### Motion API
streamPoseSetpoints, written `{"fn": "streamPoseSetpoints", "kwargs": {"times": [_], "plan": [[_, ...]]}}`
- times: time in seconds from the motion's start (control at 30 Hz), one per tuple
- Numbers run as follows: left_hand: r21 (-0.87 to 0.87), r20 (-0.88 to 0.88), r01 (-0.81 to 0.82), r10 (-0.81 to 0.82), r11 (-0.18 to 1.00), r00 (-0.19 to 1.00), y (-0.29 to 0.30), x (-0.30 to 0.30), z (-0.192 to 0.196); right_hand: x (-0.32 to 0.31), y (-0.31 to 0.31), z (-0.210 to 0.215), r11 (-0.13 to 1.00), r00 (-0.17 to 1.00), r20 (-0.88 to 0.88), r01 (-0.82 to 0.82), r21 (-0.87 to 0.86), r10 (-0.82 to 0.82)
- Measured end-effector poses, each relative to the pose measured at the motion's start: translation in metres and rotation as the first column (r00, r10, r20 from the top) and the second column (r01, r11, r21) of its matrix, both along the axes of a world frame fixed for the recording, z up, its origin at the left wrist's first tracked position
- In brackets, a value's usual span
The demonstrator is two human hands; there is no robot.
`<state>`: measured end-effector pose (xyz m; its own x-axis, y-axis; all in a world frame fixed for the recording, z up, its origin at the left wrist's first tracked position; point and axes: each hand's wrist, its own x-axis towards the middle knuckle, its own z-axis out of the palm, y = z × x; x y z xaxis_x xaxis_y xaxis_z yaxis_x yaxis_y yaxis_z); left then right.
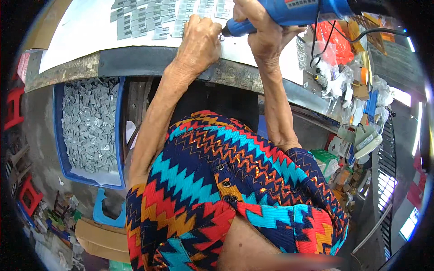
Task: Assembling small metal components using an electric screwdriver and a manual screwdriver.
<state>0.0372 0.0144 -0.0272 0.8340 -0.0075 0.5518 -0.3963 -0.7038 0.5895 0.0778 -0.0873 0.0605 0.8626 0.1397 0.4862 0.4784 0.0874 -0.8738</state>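
My right hand (266,38) is wrapped round a blue tool (294,12) that is shaped like a corded power tool, lying nearly level with its tapered dark tip pointing left. Right beside that tip, my left hand (201,39) rests closed at the front of the white work surface (81,34). A small piece shows between the left fingers and the tip, too little visible to name. Beyond and left of this hand, flat grey pieces (149,19) lie in rows on the white sheet. What the left fingertips grip is mostly hidden.
Below the table's worn front edge (131,61), a blue bin (58,131) holds many loose grey pieces. Plastic bags (332,43) and clutter crowd the right end, where a black cable (379,30) hangs. Red stools (29,196) and cardboard (101,237) stand at left.
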Motion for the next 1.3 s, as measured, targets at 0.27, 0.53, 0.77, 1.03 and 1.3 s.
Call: {"fn": "streamPoseSetpoints", "kwargs": {"times": [0.27,0.53,0.77,1.03,1.3], "plan": [[0.029,0.029,0.021,-0.022,0.999,0.999,0.002,-0.002,-0.002,-0.008,0.004,0.018,1.0,0.994,-0.105,-0.003,0.002,0.003],[0.143,0.054,-0.019,0.011,0.99,0.998,-0.002,-0.005,0.005,0.001,-0.012,0.017,0.984,0.99,0.069,-0.131,0.124,0.123],[0.232,-0.028,-0.026,0.033,0.972,0.999,0.0,-0.007,0.007,0.001,-0.029,0.027,0.931,0.976,0.117,-0.211,0.297,0.184],[0.31,-0.082,-0.025,0.053,0.95,0.995,-0.004,0.001,0.014,-0.004,-0.092,0.039,0.921,0.956,0.242,-0.238,0.309,0.166],[0.357,-0.004,-0.006,0.008,0.934,1.0,-0.038,0.029,0.012,-0.014,-0.109,0.035,0.919,0.975,0.22,-0.119,0.376,0.036]]}}
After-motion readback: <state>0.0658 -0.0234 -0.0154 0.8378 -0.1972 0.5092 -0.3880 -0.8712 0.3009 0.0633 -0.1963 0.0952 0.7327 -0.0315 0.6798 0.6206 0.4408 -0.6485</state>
